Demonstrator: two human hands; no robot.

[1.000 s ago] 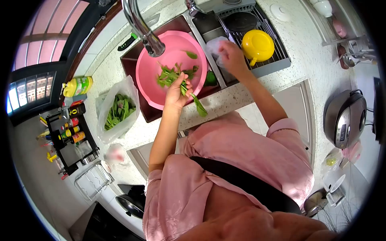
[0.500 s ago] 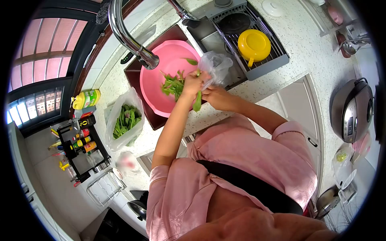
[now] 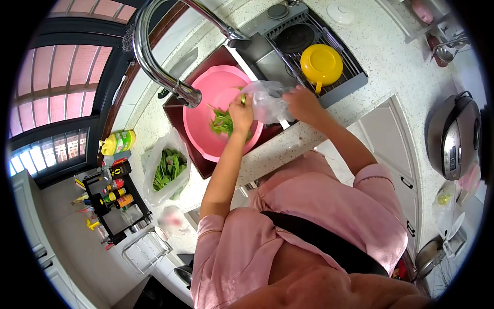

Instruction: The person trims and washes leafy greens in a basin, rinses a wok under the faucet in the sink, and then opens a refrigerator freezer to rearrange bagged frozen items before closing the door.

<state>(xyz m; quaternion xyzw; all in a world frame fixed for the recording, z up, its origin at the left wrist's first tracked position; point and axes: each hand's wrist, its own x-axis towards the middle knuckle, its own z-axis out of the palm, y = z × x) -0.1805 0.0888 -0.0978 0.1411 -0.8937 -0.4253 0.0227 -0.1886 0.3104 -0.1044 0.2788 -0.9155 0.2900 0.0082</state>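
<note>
Over the pink basin (image 3: pixel 198 135), my left hand (image 3: pixel 241 114) is closed, with a bit of green vegetable (image 3: pixel 243 98) showing at its fingertips. The left side of a clear plastic bag (image 3: pixel 268 103) touches or lies close by these fingers; I cannot tell which. On the right, my right hand (image 3: pixel 304 105) grips the other side of the bag, which spreads between both hands above the sink divider. Beneath my left hand, leafy greens (image 3: pixel 221 122) lie in the basin, partly hidden by the hand.
The basin stands in a brown sink (image 3: pixel 177 123) under a chrome faucet (image 3: pixel 188 95). Left on the counter is an open bag of leafy greens (image 3: pixel 169 169). A yellow pot (image 3: pixel 321 64) sits on the drying rack (image 3: pixel 334 92). A rice cooker (image 3: pixel 453 136) stands far right.
My right hand has moved right and up, away from my left hand, drawing the plastic bag out wider. The long leaf that hung below my left hand no longer shows there.
</note>
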